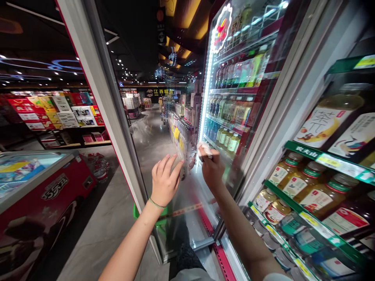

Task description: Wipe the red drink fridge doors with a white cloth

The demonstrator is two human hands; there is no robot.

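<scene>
A glass refrigerator door (146, 128) in a pale frame stands swung out in front of me. My left hand (166, 179), with a thin band on its wrist, has its fingers spread against or very near the glass. My right hand (212, 168) is closed around a crumpled white cloth or tissue (204, 149) at the glass. Which of the two the white wad is, I cannot tell. Its lower part is hidden by my fingers.
Bottled drinks (319, 195) fill green-edged shelves at my right. Lit drink shelves (234, 105) show through or in the glass. A red chest freezer (67, 195) stands left, near stacked boxes (61, 107) and wrapped water bottles (100, 171). Something green (162, 222) sits low behind the door.
</scene>
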